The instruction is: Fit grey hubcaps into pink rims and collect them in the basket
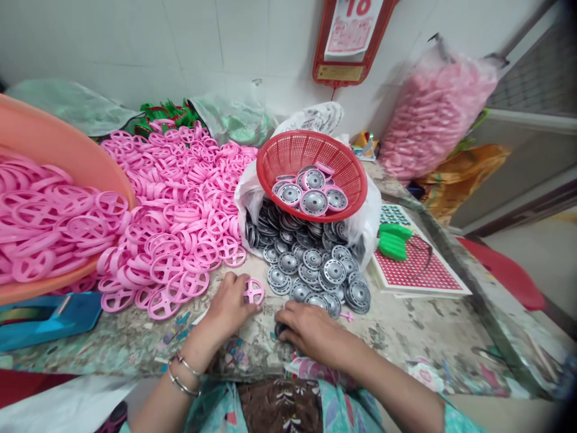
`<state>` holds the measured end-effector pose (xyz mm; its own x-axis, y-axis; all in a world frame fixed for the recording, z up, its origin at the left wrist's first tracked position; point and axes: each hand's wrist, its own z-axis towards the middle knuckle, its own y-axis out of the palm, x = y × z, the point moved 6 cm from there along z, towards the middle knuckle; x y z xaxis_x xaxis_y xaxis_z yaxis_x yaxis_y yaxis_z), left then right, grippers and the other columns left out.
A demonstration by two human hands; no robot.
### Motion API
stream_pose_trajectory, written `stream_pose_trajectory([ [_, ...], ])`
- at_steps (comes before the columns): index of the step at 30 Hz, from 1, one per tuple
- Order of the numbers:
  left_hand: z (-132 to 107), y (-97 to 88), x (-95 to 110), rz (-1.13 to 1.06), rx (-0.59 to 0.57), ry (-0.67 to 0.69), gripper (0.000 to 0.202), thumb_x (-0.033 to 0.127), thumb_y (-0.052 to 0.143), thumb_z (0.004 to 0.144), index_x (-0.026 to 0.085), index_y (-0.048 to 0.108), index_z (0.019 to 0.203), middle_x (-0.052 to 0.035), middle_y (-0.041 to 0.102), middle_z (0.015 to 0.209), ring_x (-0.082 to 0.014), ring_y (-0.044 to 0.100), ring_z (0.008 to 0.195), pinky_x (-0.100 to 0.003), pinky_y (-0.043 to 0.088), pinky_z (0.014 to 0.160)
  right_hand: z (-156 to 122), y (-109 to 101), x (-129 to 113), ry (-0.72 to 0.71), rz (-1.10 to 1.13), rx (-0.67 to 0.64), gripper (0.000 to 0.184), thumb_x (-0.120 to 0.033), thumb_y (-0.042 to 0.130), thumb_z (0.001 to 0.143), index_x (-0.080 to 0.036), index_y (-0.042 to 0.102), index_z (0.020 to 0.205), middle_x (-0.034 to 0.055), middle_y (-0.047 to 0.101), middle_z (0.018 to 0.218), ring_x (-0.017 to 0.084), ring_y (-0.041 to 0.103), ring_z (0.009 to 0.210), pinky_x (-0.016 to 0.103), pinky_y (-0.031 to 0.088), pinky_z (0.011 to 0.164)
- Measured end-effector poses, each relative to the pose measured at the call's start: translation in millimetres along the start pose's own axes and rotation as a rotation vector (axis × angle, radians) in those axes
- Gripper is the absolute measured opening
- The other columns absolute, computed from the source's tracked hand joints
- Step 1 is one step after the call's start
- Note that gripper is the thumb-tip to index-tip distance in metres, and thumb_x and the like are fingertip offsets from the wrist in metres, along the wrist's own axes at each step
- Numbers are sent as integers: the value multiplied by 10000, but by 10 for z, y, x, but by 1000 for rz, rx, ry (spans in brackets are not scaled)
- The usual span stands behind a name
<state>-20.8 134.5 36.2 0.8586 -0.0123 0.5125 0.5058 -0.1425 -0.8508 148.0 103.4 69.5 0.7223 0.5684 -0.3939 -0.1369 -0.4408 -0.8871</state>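
A pink spoked wheel (254,291) is held upright at the fingertips of my left hand (229,304), just above the worktable. To its right, my right hand (311,329) has its fingers curled around a dark round disc (280,329), mostly hidden by the fingers. Grey wheel discs (334,272) spill from a white bag (249,186) right beyond my hands. A large heap of pink spoked wheels (180,210) lies to the left. Above the bag mouth, a red mesh basket (288,144) holds several grey discs set in pink rims (314,202).
An orange basin (85,150) of pink wheels stands far left, with a blue tape dispenser (74,319) before it. Right are a stack of printed sheets (433,276) and a green plastic piece (393,242). A bag of pink parts (437,114) hangs back right.
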Motion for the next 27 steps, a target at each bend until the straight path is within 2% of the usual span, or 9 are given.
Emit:
stream_pose_trajectory([
  [3, 6, 17, 47, -53, 34, -18, 539, 276, 697, 608, 153, 512, 1099, -92, 526, 1018, -271, 534, 960, -368, 423, 818, -18, -57, 64, -22, 173, 79, 122, -218, 522, 886, -217, 630, 943, 24, 645, 910, 157, 597, 826, 248, 411, 710],
  [5, -13, 53, 68, -209, 43, -42, 482, 219, 677, 608, 184, 506, 1058, -54, 584, 932, -242, 569, 876, -350, 433, 776, -28, -123, 139, 3, 327, 185, 141, -225, 501, 899, -217, 626, 964, 17, 659, 903, 154, 603, 829, 254, 433, 726],
  [9, -49, 188, 84, -897, -12, -175, 403, 183, 645, 635, 197, 517, 1018, 22, 635, 711, -164, 593, 623, -285, 463, 618, -77, -325, 206, 20, 476, 525, 187, -237, 488, 906, -218, 614, 1044, 26, 686, 923, 152, 629, 833, 270, 480, 739],
  [12, -99, 262, 146, -1349, -138, -331, 353, 170, 684, 631, 144, 580, 967, -11, 668, 702, -144, 609, 568, -259, 492, 551, -104, -416, 42, -177, 236, 668, 282, -161, 435, 913, -231, 618, 1116, 64, 678, 1066, 167, 619, 974, 319, 482, 849],
  [15, -161, 222, 235, -1628, -211, -406, 224, 141, 676, 697, 117, 626, 914, -51, 693, 766, -143, 649, 639, -282, 552, 639, -84, -340, -77, -301, -53, 690, 314, -146, 454, 900, -220, 615, 1160, 114, 634, 1181, 209, 586, 1074, 398, 479, 916],
  [19, -210, 173, 303, -1768, -219, -422, 118, 102, 638, 763, 120, 634, 880, -54, 695, 796, -143, 660, 663, -302, 580, 659, -42, -170, -95, -340, -139, 659, 416, -64, 434, 874, -147, 536, 1268, 178, 553, 1284, 232, 472, 1243, 447, 444, 993],
  [21, -214, 170, 329, -1784, -216, -404, 108, 96, 627, 780, 127, 634, 883, -47, 695, 801, -138, 660, 664, -302, 583, 663, -44, -140, -102, -336, -93, 632, 479, -29, 420, 851, -119, 486, 1317, 198, 494, 1342, 246, 377, 1320, 470, 411, 1025],
  [23, -212, 160, 364, -1796, -217, -368, 120, 106, 623, 793, 134, 635, 909, -46, 698, 823, -134, 662, 681, -298, 581, 681, -65, -181, -115, -330, 20, 608, 509, -36, 408, 851, -153, 462, 1343, 170, 459, 1384, 243, 308, 1360, 508, 346, 1065],
  [27, -218, 76, 496, -1794, -240, -259, 208, 164, 609, 829, 150, 611, 1036, -73, 695, 962, -158, 673, 793, -319, 566, 752, -71, -368, -19, -150, 479, 585, 490, -231, 429, 931, -292, 358, 1411, 57, 324, 1489, 205, 245, 1390, 500, 229, 1123],
])
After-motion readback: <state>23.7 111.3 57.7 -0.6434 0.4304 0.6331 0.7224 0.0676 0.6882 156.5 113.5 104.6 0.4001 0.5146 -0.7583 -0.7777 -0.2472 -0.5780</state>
